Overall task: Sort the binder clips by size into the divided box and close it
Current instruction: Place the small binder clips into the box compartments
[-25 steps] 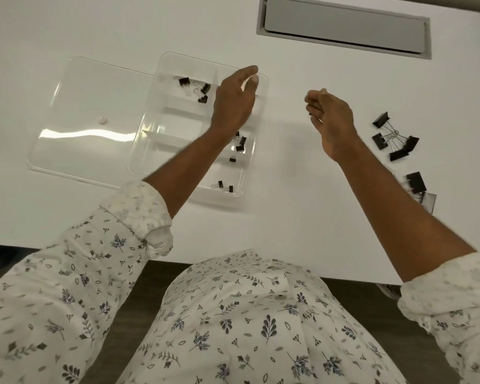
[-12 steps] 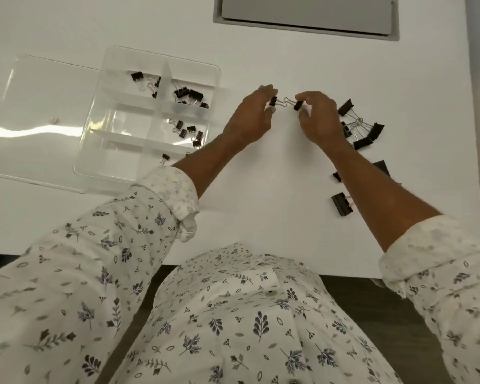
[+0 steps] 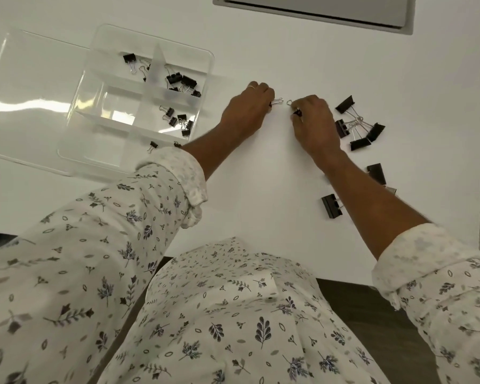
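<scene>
A clear divided box (image 3: 205, 65) sits open on the white table, its lid (image 3: 34, 79) lying flat to the left. Small black binder clips lie in its far (image 3: 182, 80) and middle right (image 3: 178, 121) compartments, and one (image 3: 129, 59) in the far left. My left hand (image 3: 247, 112) pinches a small binder clip (image 3: 277, 101) by the table's middle. My right hand (image 3: 313, 120) pinches another small clip (image 3: 296, 110) a little apart from it. Large black clips (image 3: 358, 126) lie tangled to the right of my right hand.
Two more large clips (image 3: 331, 206) (image 3: 376, 173) lie near my right forearm. A grey cable hatch (image 3: 316, 9) is set into the table at the back. The table's front edge runs just above my lap.
My left hand left the box and met my right hand at the table's middle. The two small clips, joined half a second ago, are now pulled apart, one in each hand.
</scene>
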Demonstrator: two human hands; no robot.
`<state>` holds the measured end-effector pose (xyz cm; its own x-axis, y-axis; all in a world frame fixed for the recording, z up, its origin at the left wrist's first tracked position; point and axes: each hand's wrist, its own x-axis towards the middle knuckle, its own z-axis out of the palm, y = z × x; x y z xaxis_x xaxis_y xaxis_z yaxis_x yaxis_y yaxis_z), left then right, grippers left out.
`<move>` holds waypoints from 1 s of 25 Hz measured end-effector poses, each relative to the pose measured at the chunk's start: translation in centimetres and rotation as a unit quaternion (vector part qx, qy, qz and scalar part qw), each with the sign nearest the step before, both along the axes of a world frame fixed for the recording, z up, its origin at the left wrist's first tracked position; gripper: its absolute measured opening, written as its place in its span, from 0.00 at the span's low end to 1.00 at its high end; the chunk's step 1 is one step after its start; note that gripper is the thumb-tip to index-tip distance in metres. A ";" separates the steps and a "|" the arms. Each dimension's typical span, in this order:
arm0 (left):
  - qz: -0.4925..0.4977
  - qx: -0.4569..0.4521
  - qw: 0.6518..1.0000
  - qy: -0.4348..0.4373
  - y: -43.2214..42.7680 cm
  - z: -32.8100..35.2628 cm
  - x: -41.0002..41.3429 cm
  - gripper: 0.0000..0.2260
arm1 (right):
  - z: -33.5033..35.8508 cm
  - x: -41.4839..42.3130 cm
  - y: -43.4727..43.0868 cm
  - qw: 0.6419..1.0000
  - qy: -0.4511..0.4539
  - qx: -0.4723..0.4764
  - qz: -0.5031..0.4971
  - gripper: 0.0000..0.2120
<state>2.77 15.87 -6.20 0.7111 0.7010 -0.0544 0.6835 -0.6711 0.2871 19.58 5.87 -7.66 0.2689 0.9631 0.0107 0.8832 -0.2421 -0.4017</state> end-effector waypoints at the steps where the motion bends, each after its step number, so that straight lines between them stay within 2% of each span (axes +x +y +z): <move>1: 0.009 -0.001 1.000 -0.006 0.0 0.0 -0.1 0.09 | 0.0 -0.2 -0.1 1.000 -0.004 0.010 -0.001 0.12; 3: 0.050 -0.040 0.997 -0.047 -0.4 -0.2 -0.4 0.10 | 0.2 -0.9 -0.4 1.000 0.009 0.023 -0.017 0.10; 4: 0.088 -0.072 0.990 -0.087 -0.7 -0.2 -0.6 0.12 | 0.6 -1.4 -0.5 0.998 0.049 0.022 -0.046 0.10; 5: 0.139 -0.115 0.974 -0.138 -0.8 -0.4 -0.8 0.12 | 1.0 -1.8 -0.4 0.987 0.127 0.022 -0.100 0.10; 6: 0.193 -0.166 0.948 -0.194 -0.9 -0.3 -1.2 0.12 | 1.7 -2.4 -0.3 0.950 0.258 0.028 -0.176 0.10; 7: 0.239 -0.229 0.910 -0.250 -1.0 0.0 -1.7 0.11 | 2.6 -3.1 0.0 0.868 0.429 0.029 -0.248 0.08; 8: 0.275 -0.306 0.857 -0.309 -1.0 0.5 -2.3 0.10 | 3.5 -3.9 0.2 0.762 0.578 0.031 -0.290 0.06; 9: 0.295 -0.383 0.795 -0.367 -1.0 1.2 -3.0 0.10 | 4.3 -4.6 0.3 0.674 0.672 0.037 -0.304 0.06; 10: 0.305 -0.443 0.735 -0.414 -1.0 2.0 -3.8 0.09 | 4.8 -5.4 0.5 0.627 0.716 0.038 -0.305 0.06; 11: 0.309 -0.481 0.687 -0.448 -0.9 2.9 -4.9 0.08 | 5.3 -6.3 0.7 0.605 0.738 0.036 -0.297 0.07; 13: 0.317 -0.516 0.629 -0.487 -0.5 4.3 -7.2 0.08 | 6.5 -8.3 1.1 0.588 0.759 0.027 -0.277 0.08; 17: 0.355 -0.521 0.552 -0.545 1.2 6.3 -12.2 0.09 | 8.4 -12.7 3.3 0.566 0.782 0.016 -0.261 0.08; 19: 0.358 -0.509 0.552 -0.555 2.3 7.2 -14.5 0.08 | 9.3 -15.2 4.9 0.562 0.787 0.011 -0.255 0.08; 25: 0.393 -0.452 0.596 -0.535 7.1 7.6 -20.9 0.10 | 11.6 -22.6 10.2 0.576 0.784 0.000 -0.233 0.06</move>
